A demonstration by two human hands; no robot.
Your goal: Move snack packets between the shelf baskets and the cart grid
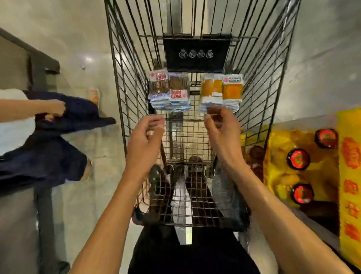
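Note:
A black wire cart [125,60] fills the middle of the view. On its grid lie two stacks of brown snack packets [169,92] on the left and two stacks of orange snack packets [221,90] on the right. My left hand [145,137] hovers just below the brown stacks with fingers loosely curled and nothing in it. My right hand [222,128] is raised just under the orange stacks, its fingertips close to the lowest packet edges; whether it touches them is unclear. No packet is clearly held by either hand.
Another person [33,136] in dark trousers stands at the left beside a dark shelf unit [19,227]. A yellow display [353,176] with red-lidded jars stands at the right. A black sign plate [197,54] hangs in the cart behind the packets.

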